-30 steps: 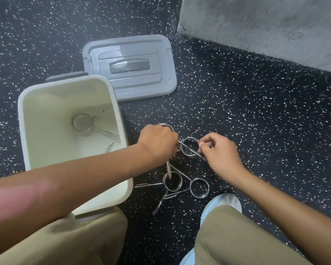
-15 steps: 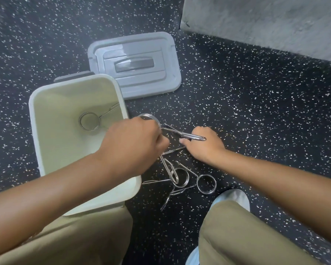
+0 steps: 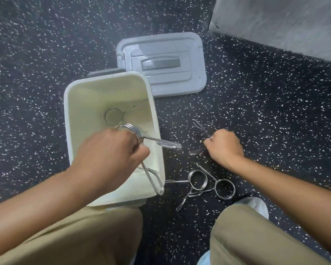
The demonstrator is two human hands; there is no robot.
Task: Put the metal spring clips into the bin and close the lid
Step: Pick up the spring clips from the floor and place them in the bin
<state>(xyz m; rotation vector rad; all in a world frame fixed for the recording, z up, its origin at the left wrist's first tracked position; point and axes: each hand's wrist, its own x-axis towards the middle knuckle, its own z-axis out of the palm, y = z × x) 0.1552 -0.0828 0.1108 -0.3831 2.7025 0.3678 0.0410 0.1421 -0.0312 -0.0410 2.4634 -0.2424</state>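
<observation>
The cream bin stands open on the speckled floor, with a spring clip lying on its bottom. My left hand hovers over the bin's right side, shut on a metal spring clip whose handles stick out past the rim. My right hand is to the right of the bin, shut on another spring clip, which is blurred. Two clips lie tangled on the floor below my right hand. The grey lid lies flat behind the bin.
A grey concrete block or wall base fills the top right corner. My knees in tan trousers and a white shoe are at the bottom, close to the loose clips.
My left hand has carried its clip leftward from the floor pile to over the bin. My right hand has lifted a second clip off the floor.
</observation>
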